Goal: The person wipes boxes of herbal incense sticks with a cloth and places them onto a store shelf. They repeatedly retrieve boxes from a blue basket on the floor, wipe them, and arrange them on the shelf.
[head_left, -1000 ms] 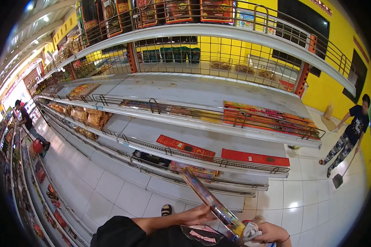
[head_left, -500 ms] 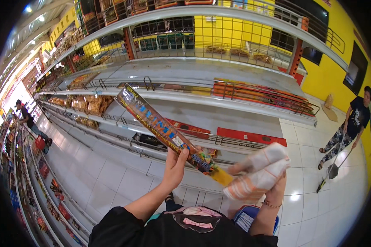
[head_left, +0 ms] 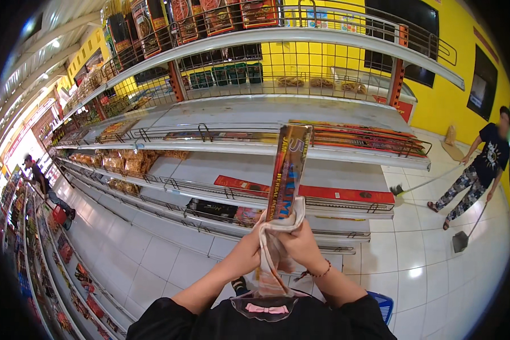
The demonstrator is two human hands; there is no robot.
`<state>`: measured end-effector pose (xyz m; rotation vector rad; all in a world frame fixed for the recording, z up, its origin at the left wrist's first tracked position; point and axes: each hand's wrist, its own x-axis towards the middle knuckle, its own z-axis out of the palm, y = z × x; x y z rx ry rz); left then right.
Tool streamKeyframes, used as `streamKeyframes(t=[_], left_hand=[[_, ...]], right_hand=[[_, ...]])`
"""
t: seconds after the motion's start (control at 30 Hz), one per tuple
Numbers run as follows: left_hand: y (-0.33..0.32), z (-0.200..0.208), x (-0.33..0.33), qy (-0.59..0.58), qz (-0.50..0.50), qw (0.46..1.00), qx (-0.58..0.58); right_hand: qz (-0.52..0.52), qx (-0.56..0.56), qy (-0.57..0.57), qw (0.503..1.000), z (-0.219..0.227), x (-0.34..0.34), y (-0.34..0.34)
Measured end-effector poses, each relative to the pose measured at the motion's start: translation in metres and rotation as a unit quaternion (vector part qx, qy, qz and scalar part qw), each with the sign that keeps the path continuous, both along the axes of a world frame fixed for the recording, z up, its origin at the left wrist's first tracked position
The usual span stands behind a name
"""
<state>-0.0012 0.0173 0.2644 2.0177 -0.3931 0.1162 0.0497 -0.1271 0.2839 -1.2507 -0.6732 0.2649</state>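
Note:
A long, narrow incense stick pack [head_left: 288, 170], dark with colourful print, stands nearly upright in front of me. A white and orange cloth [head_left: 273, 252] wraps round its lower part and hangs down below. My left hand [head_left: 248, 252] closes on the cloth-wrapped pack from the left. From the right, my right hand [head_left: 301, 245] grips the cloth against the same pack, a beaded bracelet on its wrist. The pack's lower end is hidden by the cloth and my hands.
A metal shelf rack [head_left: 232, 146] spans the view ahead, with red flat packs [head_left: 345, 194] and bagged snacks [head_left: 136, 161]. At the right a person [head_left: 487, 164] holds a broom and dustpan [head_left: 460, 241]. Another person [head_left: 42, 181] stands far left. A blue basket [head_left: 384, 306] is beside me.
The pack has swung from a slant to nearly upright. The cloth has moved from its lower right end to wrap round it, and my hands have come together.

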Motion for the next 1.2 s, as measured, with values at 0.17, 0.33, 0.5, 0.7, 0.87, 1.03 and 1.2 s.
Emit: streamKeyframes(t=[0.17, 0.33, 0.5, 0.7, 0.87, 1.03, 1.2], left_hand=[[0.002, 0.008, -0.003, 0.041, -0.081, 0.995, 0.035], [-0.001, 0.015, -0.018, 0.154, -0.032, 0.987, 0.021], [0.006, -0.006, -0.015, 0.035, -0.008, 0.999, 0.033], [0.003, -0.004, -0.015, 0.006, -0.041, 0.994, 0.101], [-0.001, 0.016, -0.020, 0.146, -0.025, 0.984, 0.098], [0.003, 0.001, -0.021, 0.170, -0.028, 0.985, 0.010], [0.005, -0.001, -0.014, 0.134, 0.058, 0.985, -0.091]], right_hand=[[-0.030, 0.154, 0.040, 0.987, 0.031, 0.025, -0.001], [-0.024, 0.255, 0.089, 0.963, 0.080, 0.028, -0.008], [-0.089, 0.136, 0.001, 0.987, 0.007, 0.007, 0.000], [-0.029, 0.228, 0.103, 0.968, 0.051, 0.022, -0.015], [-0.071, 0.249, 0.055, 0.964, 0.070, 0.042, -0.028], [-0.268, 0.334, -0.034, 0.903, 0.075, 0.056, -0.089], [-0.253, 0.376, 0.038, 0.891, 0.050, 0.041, -0.086]])
